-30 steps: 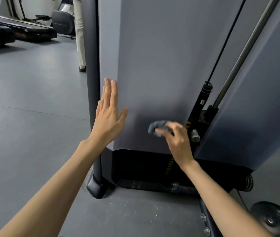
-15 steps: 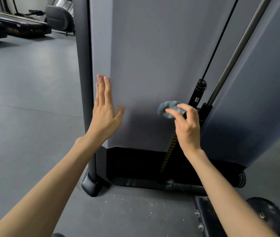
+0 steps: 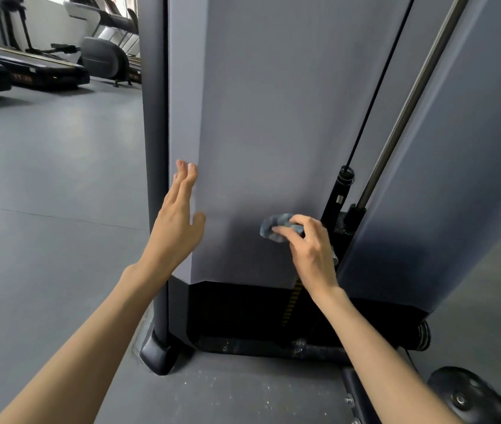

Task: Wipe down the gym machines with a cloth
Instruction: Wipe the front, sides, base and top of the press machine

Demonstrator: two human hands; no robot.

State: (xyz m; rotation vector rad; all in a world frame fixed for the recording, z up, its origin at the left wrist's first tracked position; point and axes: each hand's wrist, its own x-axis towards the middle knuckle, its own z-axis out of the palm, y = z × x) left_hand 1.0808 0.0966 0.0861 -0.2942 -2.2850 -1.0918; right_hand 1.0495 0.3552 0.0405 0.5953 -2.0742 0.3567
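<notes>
Since half a second ago the right hand (image 3: 313, 252) has slid the cloth (image 3: 276, 229) back down the panel (image 3: 273, 117). The cloth now sits low on it, bunched in curled fingers, just left of the cable (image 3: 374, 87). The left hand (image 3: 175, 231) rests flat, fingers straight, on the panel's left edge. Swept further right, the cloth could snag on the cable fitting. Two hands, one cloth, one cable, one rod (image 3: 411, 96); behind, at least two treadmills (image 3: 28, 65).
</notes>
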